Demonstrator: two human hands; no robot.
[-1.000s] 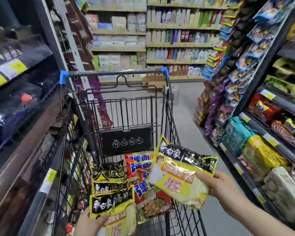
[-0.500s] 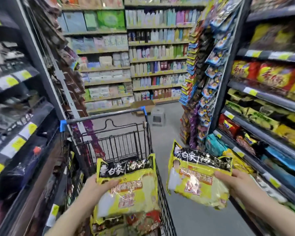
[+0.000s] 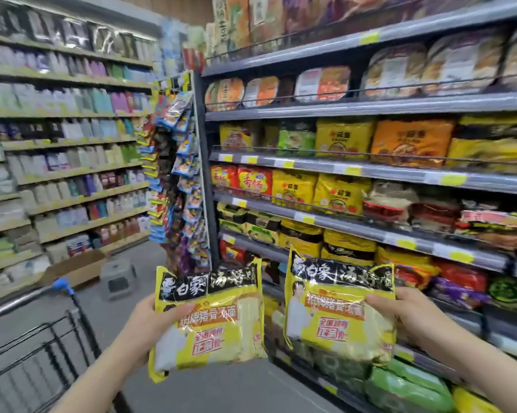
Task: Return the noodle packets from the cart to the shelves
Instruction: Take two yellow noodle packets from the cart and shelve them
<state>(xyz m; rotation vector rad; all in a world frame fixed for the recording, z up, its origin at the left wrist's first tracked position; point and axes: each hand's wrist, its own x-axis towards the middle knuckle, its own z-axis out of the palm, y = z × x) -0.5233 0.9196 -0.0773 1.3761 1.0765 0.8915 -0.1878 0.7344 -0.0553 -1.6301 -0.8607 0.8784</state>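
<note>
I hold two matching yellow noodle packets with black bands across their tops. My left hand [image 3: 154,320] grips the left edge of one packet [image 3: 218,320], thumb on its front. My right hand [image 3: 400,311] grips the right edge of the other packet [image 3: 334,311]. Both packets are upright in front of the noodle shelves [image 3: 355,228] on the right, apart from them. Similar yellow and black packets [image 3: 348,244] lie on a shelf just behind the right packet. The wire cart [image 3: 36,347] is at the lower left; its contents are out of view.
Grey shelves full of noodle bags and bowls fill the right side. Snack strips [image 3: 176,174] hang on the shelf end. A cardboard box [image 3: 78,268] and a grey stool [image 3: 117,277] sit on the aisle floor. Bottle shelves [image 3: 63,162] line the far left wall.
The view has swung right and up, from the cart to the noodle shelves. My left hand lifted a second yellow packet out of the cart; both packets now face the shelves.
</note>
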